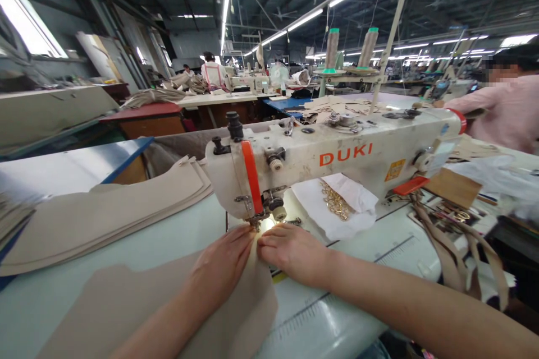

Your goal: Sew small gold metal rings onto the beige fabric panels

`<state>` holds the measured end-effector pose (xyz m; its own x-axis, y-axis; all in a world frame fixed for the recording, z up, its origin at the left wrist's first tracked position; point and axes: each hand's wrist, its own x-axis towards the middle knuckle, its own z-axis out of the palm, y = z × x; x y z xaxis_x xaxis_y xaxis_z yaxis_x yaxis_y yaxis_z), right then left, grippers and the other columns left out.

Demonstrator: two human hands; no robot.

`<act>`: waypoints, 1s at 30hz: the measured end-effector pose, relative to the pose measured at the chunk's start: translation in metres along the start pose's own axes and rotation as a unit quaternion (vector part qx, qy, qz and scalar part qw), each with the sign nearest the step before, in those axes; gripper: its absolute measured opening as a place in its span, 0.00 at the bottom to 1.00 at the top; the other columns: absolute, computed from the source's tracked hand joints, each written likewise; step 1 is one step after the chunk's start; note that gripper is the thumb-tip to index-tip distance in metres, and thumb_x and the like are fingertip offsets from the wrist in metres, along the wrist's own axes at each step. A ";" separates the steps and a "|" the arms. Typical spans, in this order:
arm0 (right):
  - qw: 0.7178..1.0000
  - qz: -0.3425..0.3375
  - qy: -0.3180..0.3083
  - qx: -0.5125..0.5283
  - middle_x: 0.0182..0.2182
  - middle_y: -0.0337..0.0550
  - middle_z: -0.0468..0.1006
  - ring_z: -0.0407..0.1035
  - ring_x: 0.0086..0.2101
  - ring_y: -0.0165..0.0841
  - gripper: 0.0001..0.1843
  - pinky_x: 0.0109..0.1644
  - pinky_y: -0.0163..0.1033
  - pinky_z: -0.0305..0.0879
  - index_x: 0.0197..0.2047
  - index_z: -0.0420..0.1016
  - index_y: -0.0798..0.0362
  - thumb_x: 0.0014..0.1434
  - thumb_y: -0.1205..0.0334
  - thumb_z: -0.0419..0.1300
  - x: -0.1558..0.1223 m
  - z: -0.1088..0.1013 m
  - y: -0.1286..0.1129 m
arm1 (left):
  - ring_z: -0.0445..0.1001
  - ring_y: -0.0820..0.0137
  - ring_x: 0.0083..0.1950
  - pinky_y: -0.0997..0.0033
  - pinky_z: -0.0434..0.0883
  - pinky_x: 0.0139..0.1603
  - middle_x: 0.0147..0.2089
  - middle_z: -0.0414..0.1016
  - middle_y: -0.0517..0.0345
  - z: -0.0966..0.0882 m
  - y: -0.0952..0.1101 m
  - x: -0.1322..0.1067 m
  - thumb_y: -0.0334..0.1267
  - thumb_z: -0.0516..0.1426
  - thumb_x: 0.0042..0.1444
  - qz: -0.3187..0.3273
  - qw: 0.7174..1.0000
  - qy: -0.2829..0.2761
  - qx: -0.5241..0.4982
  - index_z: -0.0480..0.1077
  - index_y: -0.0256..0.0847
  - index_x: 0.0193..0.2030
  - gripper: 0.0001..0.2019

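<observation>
A white sewing machine [303, 151] with orange trim stands across the table, its needle area lit. Under its presser foot [256, 223] runs the edge of a beige material panel [248, 303], which spreads toward me over the tabletop. My left hand [221, 261] lies flat on the panel, fingers stretched toward the presser foot. On the other side, my right hand [292, 252] has its fingers bent and pressed together at the panel's edge, close to the needle. The fingertips partly hide the exact spot being stitched.
Stacked beige panels [113, 207] lie to the left. Behind the needle, gold-coloured metal rings [334, 202] rest on white paper [357, 224]. Beige straps [446, 247] hang at the right edge. Thread cones [332, 50] stand behind the machine. A person in pink [505, 106] sits at right.
</observation>
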<state>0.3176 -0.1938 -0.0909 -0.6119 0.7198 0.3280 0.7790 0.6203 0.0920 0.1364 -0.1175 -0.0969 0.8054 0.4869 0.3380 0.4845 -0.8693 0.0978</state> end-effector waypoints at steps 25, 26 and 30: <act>0.999 0.020 -0.019 0.017 0.40 0.45 0.75 0.67 0.43 0.35 0.04 0.49 0.39 0.60 0.38 0.71 0.58 0.62 0.66 0.57 0.001 -0.004 -0.001 | 0.74 0.65 0.50 0.64 0.71 0.53 0.48 0.77 0.50 -0.001 0.004 0.005 0.38 0.43 0.63 -0.018 1.000 0.013 -0.012 0.73 0.39 0.45 0.18; 1.000 0.019 -0.017 0.016 0.41 0.45 0.75 0.67 0.43 0.35 0.04 0.50 0.39 0.60 0.38 0.71 0.58 0.62 0.66 0.56 0.001 -0.004 -0.001 | 0.74 0.65 0.50 0.64 0.72 0.53 0.48 0.77 0.50 0.000 0.003 0.005 0.37 0.43 0.62 -0.022 1.000 0.016 -0.015 0.73 0.38 0.45 0.17; 1.000 -0.020 0.001 0.022 0.39 0.43 0.76 0.67 0.43 0.34 0.06 0.50 0.38 0.61 0.39 0.71 0.57 0.64 0.65 0.54 0.001 -0.002 -0.006 | 0.74 0.66 0.50 0.64 0.72 0.53 0.49 0.76 0.50 -0.004 0.006 -0.012 0.35 0.45 0.61 -0.028 0.999 0.033 -0.020 0.73 0.38 0.46 0.16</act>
<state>0.3126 -0.1975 -0.0897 -0.6427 0.6931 0.3264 0.7465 0.6623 0.0634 0.1286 -0.1290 -0.0961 0.7526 0.5290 0.3920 0.5131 -0.8443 0.1543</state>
